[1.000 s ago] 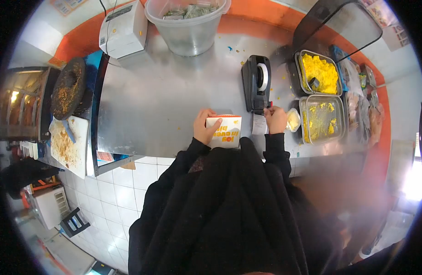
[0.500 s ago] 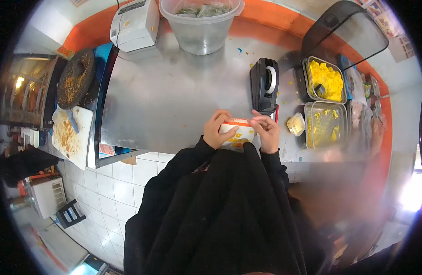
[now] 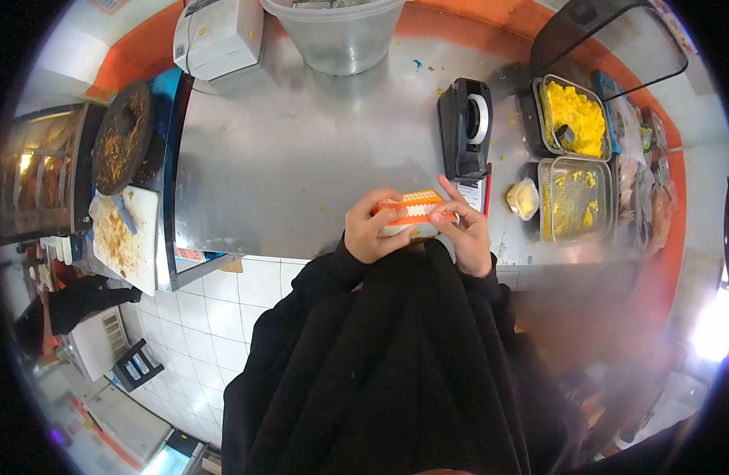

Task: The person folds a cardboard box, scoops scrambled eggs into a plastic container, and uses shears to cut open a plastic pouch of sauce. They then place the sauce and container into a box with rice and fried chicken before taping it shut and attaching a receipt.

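Note:
Close to my body, at the front edge of the metal table, both hands hold a small white and orange paper box (image 3: 418, 210). Its orange side with white lettering faces up. My left hand (image 3: 374, 227) grips the left end, fingers curled over the top. At the right end, my right hand (image 3: 469, 236) pinches the edge between thumb and fingers, with one finger raised. Just beyond that hand stands a black tape dispenser (image 3: 455, 146) with a white roll, beside a red-edged sheet of paper (image 3: 473, 195).
Right of my hands are a small tub (image 3: 523, 199), a tray of yellow food (image 3: 574, 119) and a tray with yellow scraps (image 3: 572, 210). A large clear bucket (image 3: 336, 43) and white machine (image 3: 219, 39) stand behind. A stained cutting board (image 3: 131, 257) lies left.
The box has tipped so its orange lettered side shows instead of its white patterned side. My fingers have shifted along it, and the whole view has moved slightly.

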`<state>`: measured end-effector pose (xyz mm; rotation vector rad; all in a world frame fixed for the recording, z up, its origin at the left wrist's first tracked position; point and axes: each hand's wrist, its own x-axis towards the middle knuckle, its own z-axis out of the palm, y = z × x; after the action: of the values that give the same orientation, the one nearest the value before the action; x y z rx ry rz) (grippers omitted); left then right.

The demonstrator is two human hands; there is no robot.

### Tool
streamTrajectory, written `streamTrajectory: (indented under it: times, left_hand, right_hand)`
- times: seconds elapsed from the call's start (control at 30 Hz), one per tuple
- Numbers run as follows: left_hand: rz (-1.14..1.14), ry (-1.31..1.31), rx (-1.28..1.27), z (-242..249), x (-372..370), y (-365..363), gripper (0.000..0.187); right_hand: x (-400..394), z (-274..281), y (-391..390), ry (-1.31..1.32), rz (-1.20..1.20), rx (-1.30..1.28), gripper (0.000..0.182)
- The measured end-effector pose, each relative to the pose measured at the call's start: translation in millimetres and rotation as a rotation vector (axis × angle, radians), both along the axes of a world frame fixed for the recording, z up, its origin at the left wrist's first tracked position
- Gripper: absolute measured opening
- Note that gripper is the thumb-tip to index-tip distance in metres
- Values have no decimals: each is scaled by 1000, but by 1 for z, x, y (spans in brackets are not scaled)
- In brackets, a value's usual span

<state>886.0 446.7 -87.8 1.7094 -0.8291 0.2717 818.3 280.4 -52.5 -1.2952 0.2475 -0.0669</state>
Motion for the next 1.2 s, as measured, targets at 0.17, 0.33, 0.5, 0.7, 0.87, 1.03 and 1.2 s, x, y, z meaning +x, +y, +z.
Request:
streamTrajectory:
  times: [0.17,0.33,0.5,0.7,0.87,1.03,1.2]
  left_hand:
    - [-13,-161,68,4,2,7,32]
    - [-101,-321,61,7,0,11,34]
    - [-242,-336,47,-3,-4,5,35]
    - [356,643,111,-79,20,0,38]
    - [482,268,344,-45,21,-15,43]
    - [-536,1148,-14,-80,-12,-78,55]
    - [-260,1086,148,-146,-17,-151,72]
  right_hand:
    - [0,-8,12,32,-104,-66,47]
    - [3,1,10,123,-61,26,66]
    - [12,-42,-16,178,-70,-21,51]
    - [25,-65,-89,36,-624,-1090,21]
    - [54,-104,-113,28,-272,-607,23]
    - [26,-81,-106,230,-397,268,18]
    - [10,-111,-107,229,-230,-312,21]
